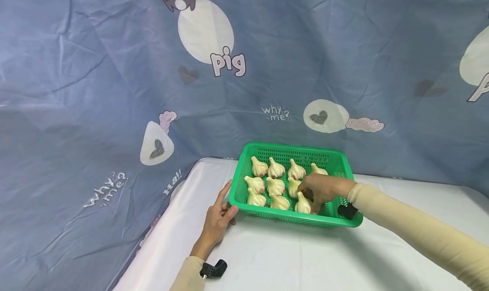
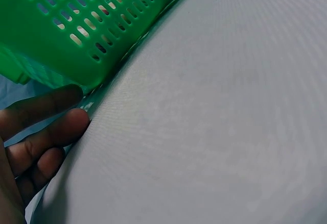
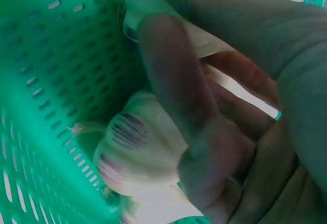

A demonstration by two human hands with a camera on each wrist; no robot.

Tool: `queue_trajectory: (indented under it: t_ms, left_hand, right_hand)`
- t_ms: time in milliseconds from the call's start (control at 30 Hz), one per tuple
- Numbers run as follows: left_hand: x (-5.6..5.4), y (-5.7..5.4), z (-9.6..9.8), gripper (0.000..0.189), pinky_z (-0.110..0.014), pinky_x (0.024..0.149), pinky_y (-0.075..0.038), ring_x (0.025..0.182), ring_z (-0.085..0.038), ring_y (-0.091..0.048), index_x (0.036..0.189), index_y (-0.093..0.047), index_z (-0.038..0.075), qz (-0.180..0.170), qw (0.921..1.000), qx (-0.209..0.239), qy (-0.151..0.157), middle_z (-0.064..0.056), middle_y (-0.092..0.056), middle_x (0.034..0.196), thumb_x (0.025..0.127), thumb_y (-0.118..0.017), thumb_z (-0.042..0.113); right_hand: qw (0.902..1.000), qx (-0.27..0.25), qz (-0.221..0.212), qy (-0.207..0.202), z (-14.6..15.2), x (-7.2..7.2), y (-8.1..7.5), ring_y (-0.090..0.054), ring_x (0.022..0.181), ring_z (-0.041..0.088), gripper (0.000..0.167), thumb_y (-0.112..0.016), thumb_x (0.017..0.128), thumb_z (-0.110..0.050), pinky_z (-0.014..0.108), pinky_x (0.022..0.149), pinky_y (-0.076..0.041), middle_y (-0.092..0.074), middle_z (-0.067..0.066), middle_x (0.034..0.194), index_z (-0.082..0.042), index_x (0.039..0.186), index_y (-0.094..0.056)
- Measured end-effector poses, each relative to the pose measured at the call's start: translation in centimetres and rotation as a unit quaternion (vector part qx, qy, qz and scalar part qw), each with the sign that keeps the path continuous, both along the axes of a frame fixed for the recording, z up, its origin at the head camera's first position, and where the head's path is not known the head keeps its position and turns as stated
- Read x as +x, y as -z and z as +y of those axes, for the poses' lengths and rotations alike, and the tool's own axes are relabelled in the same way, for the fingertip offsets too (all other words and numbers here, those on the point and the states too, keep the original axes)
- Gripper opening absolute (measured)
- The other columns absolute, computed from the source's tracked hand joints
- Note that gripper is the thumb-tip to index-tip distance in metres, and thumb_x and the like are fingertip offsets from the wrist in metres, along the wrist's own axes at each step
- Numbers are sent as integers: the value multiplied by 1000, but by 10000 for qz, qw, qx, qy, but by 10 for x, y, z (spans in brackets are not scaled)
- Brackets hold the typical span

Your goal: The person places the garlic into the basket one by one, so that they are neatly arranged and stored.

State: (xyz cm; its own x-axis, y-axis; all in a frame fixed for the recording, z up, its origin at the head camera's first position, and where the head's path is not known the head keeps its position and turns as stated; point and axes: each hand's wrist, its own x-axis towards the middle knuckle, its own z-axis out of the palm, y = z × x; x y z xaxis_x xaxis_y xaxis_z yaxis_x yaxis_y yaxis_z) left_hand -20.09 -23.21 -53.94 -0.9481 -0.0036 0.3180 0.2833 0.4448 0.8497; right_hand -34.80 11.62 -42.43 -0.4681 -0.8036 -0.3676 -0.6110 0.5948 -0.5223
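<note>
Several pale garlic bulbs [image 1: 276,187] with purplish streaks stand in rows inside a green perforated plastic basket [image 1: 282,214]. My right hand [image 1: 322,188] reaches down into the basket's right part. Its fingers curl around a garlic bulb [image 1: 303,203] in the front row, and the hand covers part of it. In the right wrist view, the thumb and a finger frame a pale bulb [image 3: 148,4], while another bulb [image 3: 140,145] lies beside the fingers. My left hand [image 1: 218,221] rests against the basket's front left corner, fingers relaxed. Its fingertips show low at the green wall [image 2: 66,55].
The basket stands on a white-covered table [image 1: 275,257], close to a blue printed cloth backdrop [image 1: 244,96]. White table surface extends in front of the basket and to its right. A black wrist camera [image 1: 214,269] sits on the left sleeve.
</note>
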Motion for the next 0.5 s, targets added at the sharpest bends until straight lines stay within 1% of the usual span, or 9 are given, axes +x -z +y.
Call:
queue_trajectory:
  t_ms: [33, 100, 200, 300, 367, 500]
  left_hand:
    - [0, 0, 0, 73, -29, 53, -53, 52, -11, -65, 169, -30, 34, 5, 10000, 1, 5, -3, -75, 68, 102, -61, 28]
    - [0, -1, 0, 74, -29, 52, -53, 51, -11, -65, 169, -30, 35, 5, 10000, -2, 6, -3, -74, 68, 102, -61, 27]
    - [1, -2, 0, 74, -29, 52, -52, 51, -12, -65, 168, -30, 35, -1, 10000, 3, -11, -4, -74, 66, 102, -61, 27]
    - [1, -3, 0, 74, -29, 53, -53, 51, -12, -65, 168, -30, 35, -17, 10000, 16, 4, -4, -75, 68, 102, -61, 27]
    - [2, -3, 0, 74, -29, 53, -53, 51, -11, -65, 169, -30, 34, -29, 10000, 21, 21, -5, -76, 70, 102, -60, 27]
    - [1, -2, 1, 73, -29, 53, -53, 52, -10, -65, 169, -30, 34, -23, 10000, 22, 40, -5, -77, 72, 102, -60, 27]
  right_hand:
    - [10000, 31, 58, -8, -1, 1, 0, -62, 66, 6, 33, -96, 76, -10, 26, 62, -52, -70, -3, 80, -21, 99, -75]
    - [9997, 66, 228, -66, -2, 3, -2, -61, 68, 6, 35, -96, 75, -11, 26, 63, -53, -70, -6, 82, -22, 100, -75]
    - [9980, 96, 579, -229, -5, 5, -3, -60, 68, 4, 38, -98, 73, -14, 26, 63, -52, -69, -9, 83, -21, 102, -76]
    - [9953, 102, 891, -379, -7, 7, -3, -57, 65, 3, 40, -99, 72, -15, 25, 62, -50, -68, -10, 80, -19, 105, -78]
    - [9937, 102, 1019, -449, -7, 8, -2, -55, 64, 2, 39, -99, 71, -14, 25, 61, -48, -67, -11, 78, -20, 103, -77]
    - [9923, 54, 1144, -471, -7, 7, 2, -53, 65, 1, 40, -99, 70, -14, 24, 62, -47, -65, -11, 77, -22, 102, -77]
